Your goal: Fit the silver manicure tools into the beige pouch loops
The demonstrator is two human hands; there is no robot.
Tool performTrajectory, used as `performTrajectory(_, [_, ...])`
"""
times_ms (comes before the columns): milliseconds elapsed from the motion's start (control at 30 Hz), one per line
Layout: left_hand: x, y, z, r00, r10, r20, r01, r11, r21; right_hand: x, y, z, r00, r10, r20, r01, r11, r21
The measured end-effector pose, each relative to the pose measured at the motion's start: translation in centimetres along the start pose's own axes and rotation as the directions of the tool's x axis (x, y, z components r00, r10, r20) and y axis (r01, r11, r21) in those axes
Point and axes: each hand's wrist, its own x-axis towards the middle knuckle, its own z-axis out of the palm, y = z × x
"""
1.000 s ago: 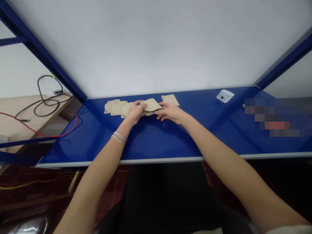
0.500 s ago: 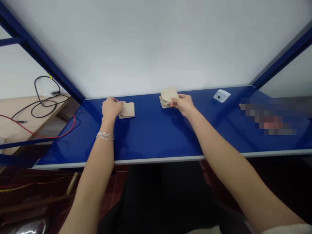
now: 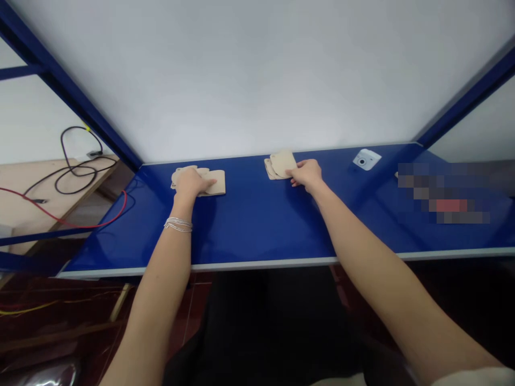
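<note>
Thin beige cards with rounded corners lie in two groups toward the back of the blue table. My left hand (image 3: 190, 185) rests over the left cards (image 3: 218, 183), thumb stretched out to the right across them; its other fingers are mostly hidden. At the right group, my right hand (image 3: 306, 174) pinches the lower right edge of the top beige card (image 3: 283, 162) between thumb and fingers. That card overlaps others beneath it, shifted to the right. A small dark mark or hole shows near a corner of some cards.
The blue table (image 3: 257, 225) meets a white wall panel (image 3: 257, 80). A small white device with a round lens (image 3: 366, 160) lies to the right, and a pixelated patch covers something beyond it. Black cables (image 3: 76, 171) and a red cable (image 3: 64, 221) run at the left.
My left hand has moved slightly right and spread its thumb over the cards, exposing more cards behind it. The right-hand card has come down flatter onto its group.
</note>
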Motion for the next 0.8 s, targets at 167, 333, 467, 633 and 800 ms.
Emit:
performTrajectory(167, [-0.3,0.5,0.4,0.997,0.053,-0.048,-0.042,0.978,0.206,0.0,0.1,0.0,0.999,-0.027,-0.020,0.027,0.999,-0.017])
performTrajectory(333, [-1.6,1.8,0.9,0.983,0.099,0.152,-0.121,0.982,0.144,-0.9,-0.8,0.3,0.995,0.008,0.100,-0.030,0.974,0.223])
performTrajectory(467, [-3.0,3.2,2.6,0.900,0.263,0.347,-0.253,0.965,-0.075,-2.8,-2.2,0.8,0.960,0.008,0.281,-0.144,0.872,0.468])
performTrajectory(633, [-3.3,4.0,5.3,0.937,0.274,0.219,-0.202,0.932,-0.301,-5.1,-3.3,1.8,0.890,-0.043,0.454,-0.283,0.728,0.625])
performTrajectory(800, [-3.7,4.6,5.6,0.939,0.223,0.261,-0.072,0.873,-0.483,-6.2,-3.6,2.7,0.840,-0.055,0.539,-0.397,0.614,0.682])
